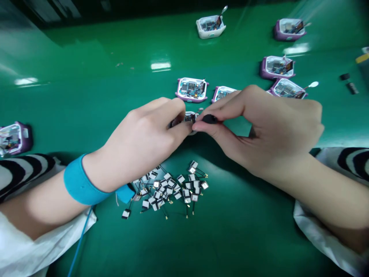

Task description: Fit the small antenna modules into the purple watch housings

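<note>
My left hand (147, 127), with a blue wrist strap (83, 181) on its arm, is closed round a small open device case (190, 117). A circuit board shows inside the case, and fingers cover most of it. My right hand (259, 127) pinches a small black rounded piece (210, 118) between thumb and forefinger. Its fingertips meet the case's right side; the far end of the black piece is hidden. Just beyond the hands lie a purple-edged case with its board exposed (191, 90) and another such case (223, 93), partly behind my right hand.
Several small square antenna-like parts with black leads (167, 188) lie in a heap below my hands. More open cases stand around: a white one (211, 27), purple ones (289, 30) at right, one at far left (14, 138). A small black item (349, 84) lies far right on the green mat (230, 238).
</note>
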{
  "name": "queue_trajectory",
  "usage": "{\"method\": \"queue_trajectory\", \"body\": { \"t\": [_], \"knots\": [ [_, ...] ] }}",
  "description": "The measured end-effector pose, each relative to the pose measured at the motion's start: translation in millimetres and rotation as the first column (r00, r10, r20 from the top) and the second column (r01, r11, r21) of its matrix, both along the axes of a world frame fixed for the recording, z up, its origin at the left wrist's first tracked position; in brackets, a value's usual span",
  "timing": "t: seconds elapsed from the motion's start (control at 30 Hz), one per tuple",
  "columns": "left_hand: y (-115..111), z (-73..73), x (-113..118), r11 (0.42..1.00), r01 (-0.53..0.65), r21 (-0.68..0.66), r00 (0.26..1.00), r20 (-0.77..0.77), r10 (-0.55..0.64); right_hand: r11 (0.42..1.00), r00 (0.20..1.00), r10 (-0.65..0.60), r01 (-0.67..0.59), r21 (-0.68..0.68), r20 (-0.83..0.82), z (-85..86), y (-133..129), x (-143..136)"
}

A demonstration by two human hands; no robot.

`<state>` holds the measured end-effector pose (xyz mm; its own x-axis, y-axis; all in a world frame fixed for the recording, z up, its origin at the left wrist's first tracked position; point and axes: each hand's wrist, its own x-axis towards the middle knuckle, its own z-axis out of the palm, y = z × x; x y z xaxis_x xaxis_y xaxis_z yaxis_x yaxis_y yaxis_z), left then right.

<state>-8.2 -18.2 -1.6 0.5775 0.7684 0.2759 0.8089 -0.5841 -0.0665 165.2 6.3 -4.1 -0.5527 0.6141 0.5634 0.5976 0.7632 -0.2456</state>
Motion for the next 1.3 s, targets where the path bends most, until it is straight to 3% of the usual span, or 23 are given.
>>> {"method": "queue_trajectory", "body": {
  "t": [0.17,0.33,0.63,0.97,1.1,1.2,1.3],
  "knots": [
    [1,0.2,0,0.996,-0.054,-0.075,0.997,0.045,0.057,0.998,0.999,-0.027,0.029,-0.058,0.022,0.0,0,-4],
    [1,-2.9,-4,0.998,0.051,0.044,0.999,-0.02,-0.05,0.998,0.998,-0.043,0.041,-0.053,-0.04,-7.8,-1,-6],
    [2,-5.3,-5,0.992,0.08,0.094,0.997,-0.022,-0.078,0.995,0.983,0.088,-0.094,-0.031,-0.162,-17.9,3,-7],
    [2,-7.6,-6,0.998,0.07,-0.003,0.997,0.043,-0.07,0.983,0.957,0.175,-0.184,-0.016,-0.232,-23.1,12,-9],
    [0,-12.1,-6,0.996,0.085,-0.034,0.992,0.102,-0.081,0.972,0.945,0.188,-0.219,-0.088,-0.269,-25.2,7,-8],
    [-3,-15.7,-5,0.995,0.098,-0.027,0.991,0.094,-0.095,0.965,0.95,0.159,-0.206,-0.16,-0.268,-13.8,1,-5],
    [-2,-16.7,-6,0.995,0.096,0.007,0.995,-0.006,-0.096,0.967,0.93,0.198,-0.237,-0.092,-0.311,19.3,14,-17]
  ]
}}
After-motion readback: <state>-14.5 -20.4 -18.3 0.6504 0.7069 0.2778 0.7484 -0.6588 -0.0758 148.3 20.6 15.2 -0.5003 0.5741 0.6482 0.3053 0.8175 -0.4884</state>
